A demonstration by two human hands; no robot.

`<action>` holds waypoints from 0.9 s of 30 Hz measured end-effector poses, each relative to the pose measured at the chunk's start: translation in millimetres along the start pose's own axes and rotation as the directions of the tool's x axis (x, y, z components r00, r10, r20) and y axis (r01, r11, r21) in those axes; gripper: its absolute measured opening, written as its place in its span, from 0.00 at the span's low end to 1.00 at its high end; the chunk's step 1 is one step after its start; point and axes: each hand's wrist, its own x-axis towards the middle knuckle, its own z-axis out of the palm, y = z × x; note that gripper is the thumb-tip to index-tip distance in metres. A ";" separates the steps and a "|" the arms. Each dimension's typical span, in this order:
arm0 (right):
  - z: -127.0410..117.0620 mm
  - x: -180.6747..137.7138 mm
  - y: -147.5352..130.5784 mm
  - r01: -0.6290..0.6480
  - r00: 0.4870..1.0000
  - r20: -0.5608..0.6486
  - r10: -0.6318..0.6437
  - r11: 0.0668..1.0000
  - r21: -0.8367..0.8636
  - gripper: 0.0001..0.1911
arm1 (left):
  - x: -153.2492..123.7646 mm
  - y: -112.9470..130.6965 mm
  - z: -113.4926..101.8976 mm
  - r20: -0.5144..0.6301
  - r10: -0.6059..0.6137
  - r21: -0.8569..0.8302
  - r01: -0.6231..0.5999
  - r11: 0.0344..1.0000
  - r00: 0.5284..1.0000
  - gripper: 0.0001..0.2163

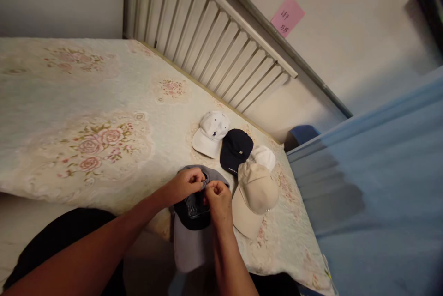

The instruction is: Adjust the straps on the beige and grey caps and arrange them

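A grey baseball cap (192,245) lies with its dark inside facing up and its brim toward me, at the near edge of the bed. My left hand (189,181) pinches the cap's back strap from the left. From the right, my right hand (218,196) pinches the same strap, its fingertips close to the left ones. The strap's fastening is mostly hidden by my fingers. Just to the right of my right hand rests a beige cap (258,190). Behind the grey cap are a white cap (212,129) with a small dark logo and a navy cap (237,148).
Another white cap (265,157) sits partly behind the beige one. The flowered cover (86,102) spreads to the left. A slatted metal rail (207,33) borders the far side, and a blue curtain (363,185) hangs on the right. A pink note (287,17) is on the wall.
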 end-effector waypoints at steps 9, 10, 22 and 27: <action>5.2 -1.1 3.2 0.048 0.998 -0.027 -0.049 0.998 -0.036 0.03 | 0.9 -5.2 1.9 -0.044 -0.015 0.142 0.021 0.990 0.999 0.07; 6.0 -1.1 3.8 0.048 0.998 -0.028 -0.048 0.999 -0.026 0.03 | 1.0 -6.7 2.0 -0.047 -0.012 0.152 0.019 0.988 0.999 0.07; 7.1 -0.8 4.0 0.032 0.999 -0.002 -0.032 0.999 -0.010 0.02 | 2.0 -14.1 2.7 -0.077 -0.004 0.172 0.017 0.985 0.997 0.06; 5.5 0.9 1.0 0.035 0.999 0.017 -0.034 0.996 -0.087 0.02 | 1.4 -13.2 3.3 -0.059 -0.004 0.155 0.013 0.988 0.998 0.07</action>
